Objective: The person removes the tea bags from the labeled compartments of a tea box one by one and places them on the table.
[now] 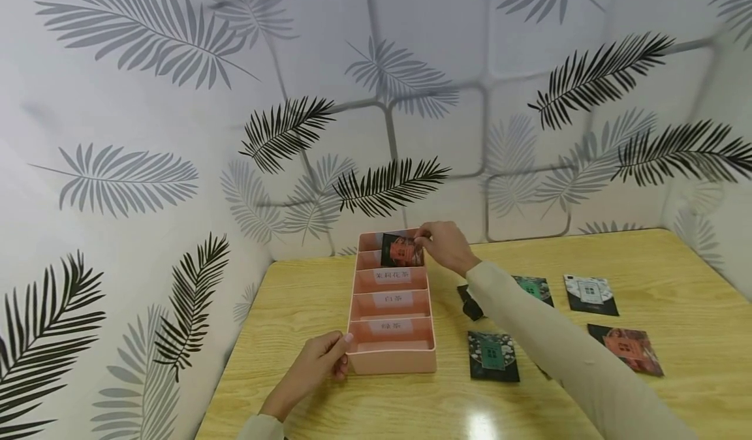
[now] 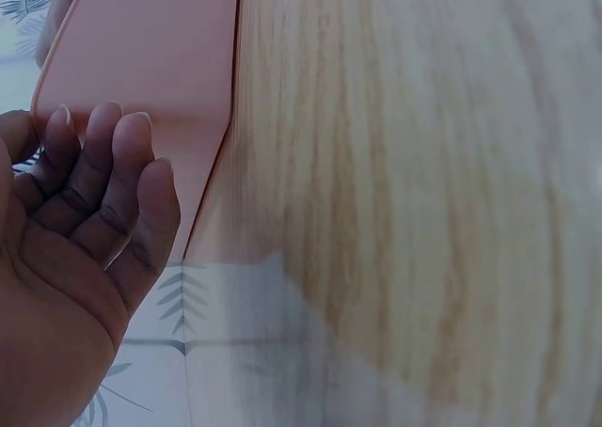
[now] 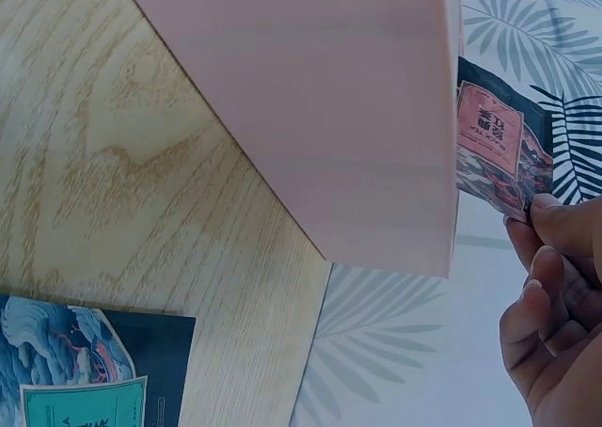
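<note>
A pink divided box (image 1: 392, 361) stands on the table, with printed paper labels on several of its partitions. At its front left corner my left hand (image 1: 320, 361) grips the wall, the thumb on the rim; in the left wrist view the bent fingers (image 2: 132, 201) lie against the outer side. Between thumb and fingertips my right hand (image 1: 448, 245) pinches the edge of a dark tea packet with a red label (image 1: 402, 251). This packet is above the rear compartments; in the right wrist view the packet (image 3: 499, 140) shows past the box's rim, its far part hidden.
Right of the box lie a green-labelled packet (image 1: 493, 356), another green one (image 1: 533, 288), a white one (image 1: 590, 294) and a red one (image 1: 626, 348). A dark packet (image 1: 470, 303) is partly behind the right sleeve. A leaf-patterned wall (image 1: 458, 133) borders the wooden table (image 1: 294, 296).
</note>
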### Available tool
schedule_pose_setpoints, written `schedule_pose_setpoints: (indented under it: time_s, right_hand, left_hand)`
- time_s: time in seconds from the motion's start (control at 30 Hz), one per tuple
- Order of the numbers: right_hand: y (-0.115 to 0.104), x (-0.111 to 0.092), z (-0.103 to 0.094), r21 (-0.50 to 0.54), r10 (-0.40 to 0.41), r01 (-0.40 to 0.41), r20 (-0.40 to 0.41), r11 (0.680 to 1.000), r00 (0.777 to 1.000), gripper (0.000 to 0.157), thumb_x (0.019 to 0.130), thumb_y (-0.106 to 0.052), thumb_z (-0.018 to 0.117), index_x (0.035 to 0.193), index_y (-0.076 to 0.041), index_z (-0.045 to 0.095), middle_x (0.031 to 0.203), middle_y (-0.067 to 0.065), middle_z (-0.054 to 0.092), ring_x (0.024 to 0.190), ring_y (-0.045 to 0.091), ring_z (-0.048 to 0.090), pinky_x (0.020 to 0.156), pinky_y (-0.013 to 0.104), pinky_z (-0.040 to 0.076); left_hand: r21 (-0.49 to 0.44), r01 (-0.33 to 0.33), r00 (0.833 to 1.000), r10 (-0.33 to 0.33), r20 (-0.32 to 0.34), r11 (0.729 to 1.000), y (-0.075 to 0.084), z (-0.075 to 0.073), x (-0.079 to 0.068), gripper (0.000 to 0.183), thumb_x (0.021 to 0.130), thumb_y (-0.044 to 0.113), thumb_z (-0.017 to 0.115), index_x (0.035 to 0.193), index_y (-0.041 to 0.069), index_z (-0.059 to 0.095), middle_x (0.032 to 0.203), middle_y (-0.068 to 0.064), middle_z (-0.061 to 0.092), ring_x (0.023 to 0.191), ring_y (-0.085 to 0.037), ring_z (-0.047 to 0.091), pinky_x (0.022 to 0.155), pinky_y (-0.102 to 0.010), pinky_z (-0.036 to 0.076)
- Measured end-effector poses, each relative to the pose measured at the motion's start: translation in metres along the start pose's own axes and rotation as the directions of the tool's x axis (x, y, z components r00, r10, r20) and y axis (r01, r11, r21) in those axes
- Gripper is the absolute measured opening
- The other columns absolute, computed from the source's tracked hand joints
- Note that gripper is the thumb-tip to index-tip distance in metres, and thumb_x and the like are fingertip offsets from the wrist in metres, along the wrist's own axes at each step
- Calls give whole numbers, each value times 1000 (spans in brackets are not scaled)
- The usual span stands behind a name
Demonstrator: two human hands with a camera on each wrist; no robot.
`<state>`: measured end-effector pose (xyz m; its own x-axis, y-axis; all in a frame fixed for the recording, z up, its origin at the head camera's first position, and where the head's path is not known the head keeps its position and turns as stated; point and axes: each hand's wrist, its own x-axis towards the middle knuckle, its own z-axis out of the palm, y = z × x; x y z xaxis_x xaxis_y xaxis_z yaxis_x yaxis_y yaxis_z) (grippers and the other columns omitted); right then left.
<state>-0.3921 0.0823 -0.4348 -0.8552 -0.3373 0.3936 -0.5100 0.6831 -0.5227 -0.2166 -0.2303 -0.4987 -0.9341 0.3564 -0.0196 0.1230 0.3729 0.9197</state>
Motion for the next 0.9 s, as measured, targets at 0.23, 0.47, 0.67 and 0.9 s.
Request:
schedule_pose_setpoints:
  time_s: [0.23, 0.47, 0.67, 0.9]
  right_hand:
    - [6, -5, -7, 41, -11, 12, -21, 999, 1000, 16, 102, -15, 68, 109, -3, 76, 100, 10, 76, 73, 17, 66, 70, 40, 55]
    - [10, -10, -18, 73, -2, 5, -41, 997, 999, 17, 103, -17, 67, 109, -5, 76, 99, 8, 76, 79, 20, 68, 68, 40, 55]
    - [13, -16, -29, 64, -7, 12, -72, 998, 997, 18, 103, -19, 66, 110, -5, 76, 100, 7, 76, 78, 19, 66, 69, 40, 54]
    - [17, -25, -41, 97, -6, 13, -67, 995, 998, 17, 103, -18, 66, 110, -6, 75, 97, 6, 75, 74, 17, 62, 66, 38, 52]
  left_hand:
    - [13, 0, 1000, 0, 8, 1000, 0, 0, 0, 48, 110, 41, 48, 91, -1, 62, 76, -9, 64, 65, -15, 62, 60, -37, 60]
    - [20, -6, 1000, 6, 5, 1000, -2, 0, 1, 49, 111, 42, 46, 89, 0, 61, 77, -9, 64, 64, -16, 61, 60, -38, 60]
    - [19, -10, 1000, 10, 1, 1000, -3, 0, 1, 51, 110, 46, 47, 88, 1, 60, 77, -13, 65, 64, -16, 61, 60, -37, 60]
    - [11, -8, 1000, 8, 4, 1000, -1, 0, 0, 51, 110, 45, 47, 88, 0, 60, 78, -13, 65, 64, -15, 61, 60, -38, 61]
